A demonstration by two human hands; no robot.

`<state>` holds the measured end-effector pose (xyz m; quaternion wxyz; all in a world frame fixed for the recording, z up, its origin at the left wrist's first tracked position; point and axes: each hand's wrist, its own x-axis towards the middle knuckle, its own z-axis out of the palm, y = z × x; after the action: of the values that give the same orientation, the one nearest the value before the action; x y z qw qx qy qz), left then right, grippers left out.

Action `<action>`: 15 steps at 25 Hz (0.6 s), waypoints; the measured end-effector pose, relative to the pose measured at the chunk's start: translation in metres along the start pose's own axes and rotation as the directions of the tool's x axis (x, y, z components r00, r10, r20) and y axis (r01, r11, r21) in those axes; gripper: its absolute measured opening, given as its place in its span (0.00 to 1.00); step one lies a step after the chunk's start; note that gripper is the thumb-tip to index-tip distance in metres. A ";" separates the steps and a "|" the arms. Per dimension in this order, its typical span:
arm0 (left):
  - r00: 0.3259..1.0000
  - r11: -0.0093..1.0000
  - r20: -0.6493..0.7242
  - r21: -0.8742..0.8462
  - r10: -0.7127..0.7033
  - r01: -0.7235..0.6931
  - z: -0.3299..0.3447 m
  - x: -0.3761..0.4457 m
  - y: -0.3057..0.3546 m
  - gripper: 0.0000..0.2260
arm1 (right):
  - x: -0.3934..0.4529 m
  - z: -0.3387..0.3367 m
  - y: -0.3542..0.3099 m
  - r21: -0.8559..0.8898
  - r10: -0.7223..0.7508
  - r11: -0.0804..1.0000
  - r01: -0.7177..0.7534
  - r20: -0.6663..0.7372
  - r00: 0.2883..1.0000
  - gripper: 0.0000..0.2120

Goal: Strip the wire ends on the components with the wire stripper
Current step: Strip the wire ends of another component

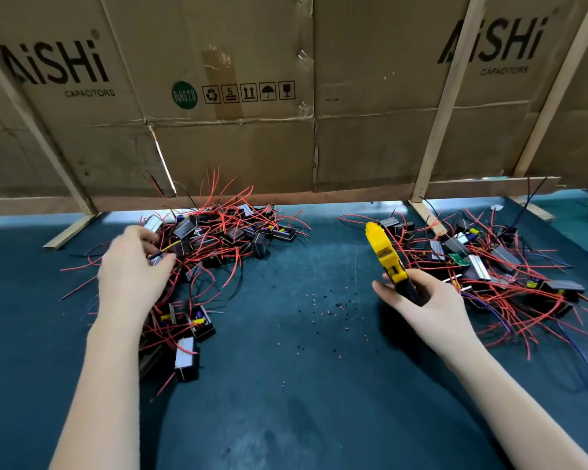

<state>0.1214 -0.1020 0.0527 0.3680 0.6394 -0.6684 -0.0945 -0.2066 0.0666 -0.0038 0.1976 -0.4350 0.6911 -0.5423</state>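
A heap of small black components with red and black wires [224, 232] lies on the dark green table at the left. My left hand [133, 266] is over its near edge, fingers curled and pinching one component [157, 257] by its wire. A yellow and black wire stripper [386, 256] points up and away, its handles gripped by my right hand [421, 300] at mid right. A second heap of components [489, 266] with red wires spreads on the right.
Flattened cardboard boxes [286, 96] on a wooden frame [438, 130] wall off the back of the table. Several tiny red and black insulation bits [326, 310] are scattered on the mat [286, 385] between my hands.
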 end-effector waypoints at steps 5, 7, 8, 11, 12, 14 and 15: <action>0.898 0.964 0.417 0.263 -0.140 0.028 0.006 -0.009 0.007 0.14 | 0.001 -0.003 -0.004 0.129 0.050 0.991 -0.043 -0.045 0.998 0.16; 0.899 0.972 0.400 0.212 -0.180 0.100 0.011 -0.008 0.008 0.10 | 0.003 -0.005 -0.002 0.185 0.073 0.981 -0.061 -0.059 0.996 0.09; 0.902 0.971 0.385 0.203 -0.196 0.125 0.013 -0.006 0.006 0.09 | 0.003 -0.005 -0.001 0.206 0.084 0.976 -0.070 -0.062 0.994 0.08; 0.892 0.941 0.397 0.328 -0.219 0.085 0.019 -0.004 0.001 0.10 | 0.004 -0.007 -0.001 0.242 0.104 0.967 -0.083 -0.075 0.992 0.13; 0.894 0.941 0.400 0.332 -0.202 0.064 0.020 -0.005 0.002 0.11 | 0.004 -0.007 -0.002 0.257 0.108 0.963 -0.085 -0.077 0.991 0.15; 0.893 0.983 0.441 0.182 -0.094 0.013 0.021 -0.007 0.007 0.09 | 0.003 -0.008 -0.003 0.286 0.110 0.955 -0.084 -0.076 0.991 0.18; 0.882 0.999 0.472 0.032 0.005 -0.023 0.019 -0.009 0.012 0.08 | 0.003 -0.007 -0.002 0.296 0.114 0.951 -0.087 -0.075 0.991 0.19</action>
<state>0.0999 -0.0985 0.0428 0.1835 0.5990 -0.7440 -0.2325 -0.2130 0.0679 0.0015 0.2553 -0.3400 0.6332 -0.6468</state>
